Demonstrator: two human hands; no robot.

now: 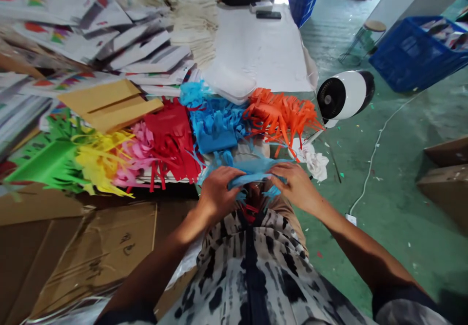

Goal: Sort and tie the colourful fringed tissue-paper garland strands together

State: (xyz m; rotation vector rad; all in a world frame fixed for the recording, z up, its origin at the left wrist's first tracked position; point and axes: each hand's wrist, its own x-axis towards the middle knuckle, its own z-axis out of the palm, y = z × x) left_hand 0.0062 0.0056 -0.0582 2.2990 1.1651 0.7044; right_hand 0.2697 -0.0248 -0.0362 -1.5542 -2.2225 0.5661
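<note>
Between my two hands a light-blue fringed tissue-paper strip [252,170] is stretched, just above my lap. My left hand [220,188] is closed on its left end, and my right hand [294,184] pinches the right end. Cut fringes hang down below the strip. Right in front, at the table edge, lie a pile of blue fringed paper [215,127] and a pile of orange fringed paper [281,112]. Red fringed paper [171,137], pink fringed paper [135,156], yellow fringed paper [102,156] and green fringed paper [46,164] continue to the left.
Tan envelopes [109,103] and stacked printed packets [149,61] cover the table's left side. A clear plastic container [234,86] sits behind the blue pile. A black-and-white fan [345,95] stands at right, near a white cable [376,144]. Cardboard boxes [102,247] are lower left.
</note>
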